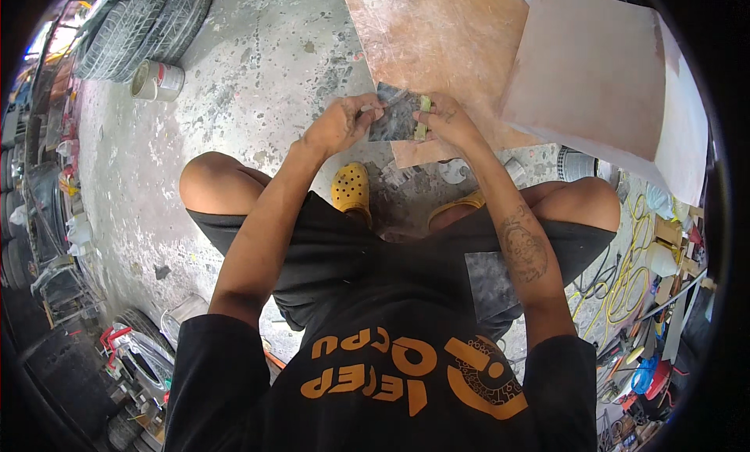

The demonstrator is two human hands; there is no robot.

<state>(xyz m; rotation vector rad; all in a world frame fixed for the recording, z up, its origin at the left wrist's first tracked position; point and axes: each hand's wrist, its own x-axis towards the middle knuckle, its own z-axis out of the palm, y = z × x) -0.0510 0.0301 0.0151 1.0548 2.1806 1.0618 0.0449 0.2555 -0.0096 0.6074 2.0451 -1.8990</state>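
Between my two hands is a dark grey, dusty sheet of sandpaper (400,124), held over the near edge of a brown panel (445,42). The fingers of my left hand (337,125) are closed in a pinch on the sheet's left edge. At its right side, my right hand (449,120) grips a narrow yellow-green block (423,117) against the sheet; some of those fingers are hidden underneath. Another dark grey sheet (491,286) lies on my right thigh, partly under my right forearm.
A large pale brown angled panel (590,77) rises at the right. Paint cans stand at left (158,81) and right (576,164). Stacked tires (144,30) sit far left. Yellow hoses (629,272) and tools clutter the right floor. My feet wear yellow clogs (351,188).
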